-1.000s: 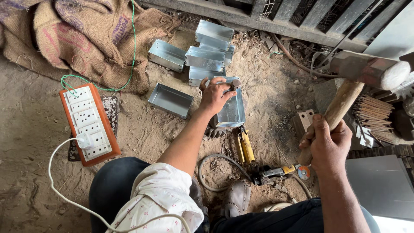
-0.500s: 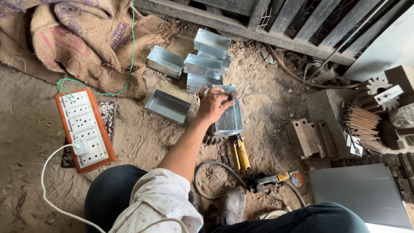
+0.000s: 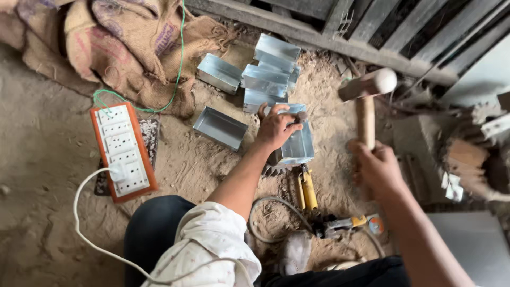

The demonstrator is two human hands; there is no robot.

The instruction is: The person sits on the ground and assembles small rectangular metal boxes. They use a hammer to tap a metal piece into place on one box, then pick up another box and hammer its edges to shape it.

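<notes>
At the far left of the sandy floor lies an orange-framed extension board (image 3: 123, 152) with rows of white sockets, long and rectangular, a white cable running from its lower end towards seven o'clock and a green wire looping off its top towards the brown burlap sacks (image 3: 127, 48) at eleven o'clock; the sacks bear faint printed marks, too creased to make out. Right of the board sits an open metal tray (image 3: 219, 127), and at twelve o'clock a cluster of similar shiny sheet-metal boxes (image 3: 265, 77) lies stacked loosely. The left hand (image 3: 276, 129) presses down, fingers curled, on the near end of a sheet-metal box (image 3: 298, 142) at the centre of the view, just past the yellow-handled pliers (image 3: 307, 190). The box looks thin, light and springy, with sharp folded edges and a slick surface, so it is best steadied flat from above at its rim, as here. The right hand (image 3: 376, 169), at three o'clock, is closed around the handle of a wooden mallet (image 3: 366, 98), its head raised and apart from the box; the mallet looks solid and fairly heavy, best gripped low on the shaft.
</notes>
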